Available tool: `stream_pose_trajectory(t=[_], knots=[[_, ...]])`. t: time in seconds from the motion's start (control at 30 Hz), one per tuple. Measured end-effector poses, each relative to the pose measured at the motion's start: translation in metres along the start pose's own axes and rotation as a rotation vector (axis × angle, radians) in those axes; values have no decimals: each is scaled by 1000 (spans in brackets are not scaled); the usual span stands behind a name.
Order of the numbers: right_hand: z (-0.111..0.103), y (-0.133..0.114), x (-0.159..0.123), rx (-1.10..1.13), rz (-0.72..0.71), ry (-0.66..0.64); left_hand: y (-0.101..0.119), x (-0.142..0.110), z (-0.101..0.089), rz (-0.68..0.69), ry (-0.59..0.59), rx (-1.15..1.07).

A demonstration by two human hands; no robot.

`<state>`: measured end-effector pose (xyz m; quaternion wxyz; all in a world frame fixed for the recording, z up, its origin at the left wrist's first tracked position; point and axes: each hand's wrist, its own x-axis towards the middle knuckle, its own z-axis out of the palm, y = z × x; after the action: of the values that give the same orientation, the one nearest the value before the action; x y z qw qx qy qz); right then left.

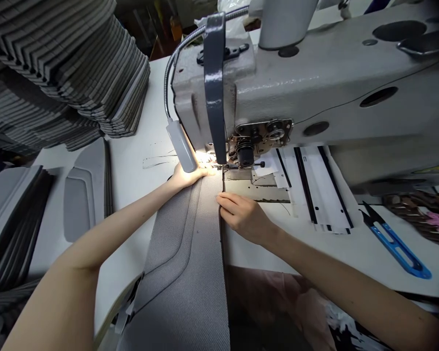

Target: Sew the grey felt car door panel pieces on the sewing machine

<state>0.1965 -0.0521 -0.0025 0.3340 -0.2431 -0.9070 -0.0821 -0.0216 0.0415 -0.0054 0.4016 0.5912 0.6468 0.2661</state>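
A long grey fabric panel (201,243) with curved stitched seams runs from under the sewing machine (278,97) toward me and hangs over the table edge. My left hand (190,178) lies on its far left part close to the needle area, fingers stretched out, partly behind a small grey lamp (183,146). The lamp lights the presser foot area. At the panel's right edge, my right hand (243,213) pinches the fabric between thumb and fingers. The exact needle point is hard to make out.
Tall stacks of grey panels (95,68) stand at the back left, with more panels (84,195) on the white table (128,187). Right of the machine bed lie white sheets with black strips (314,190) and blue thread snips (397,243).
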Motion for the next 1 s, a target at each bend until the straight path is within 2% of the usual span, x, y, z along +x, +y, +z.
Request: stream_pose_trajectory(t=[0.13,0.23,0.3,0.4,0.5,0.6,0.7,0.77,0.8,0.93,1.0], knots=[[1,-1,0,68,21,-33,9,-8,0,63,10,72],[1,-2,0,51,21,-45,26,-28,3,169,80,307],[1,-1,0,5,17,-46,37,-47,8,308,84,536],[2,1,-1,-19,31,-73,43,-74,17,552,-5,758],[5,1,-2,6,60,-122,39,-88,21,683,-5,778],[5,-4,0,28,100,-178,31,-88,22,732,17,764],[-6,-7,2,56,157,-246,24,-83,22,763,47,751],[-20,-1,-2,57,267,-284,21,-79,23,762,66,738],[-29,5,-7,27,369,-277,19,-77,23,758,71,730],[-63,42,-44,-322,910,-85,17,-75,24,751,82,696],[-73,60,-63,-429,1054,-37,16,-75,24,765,84,692]])
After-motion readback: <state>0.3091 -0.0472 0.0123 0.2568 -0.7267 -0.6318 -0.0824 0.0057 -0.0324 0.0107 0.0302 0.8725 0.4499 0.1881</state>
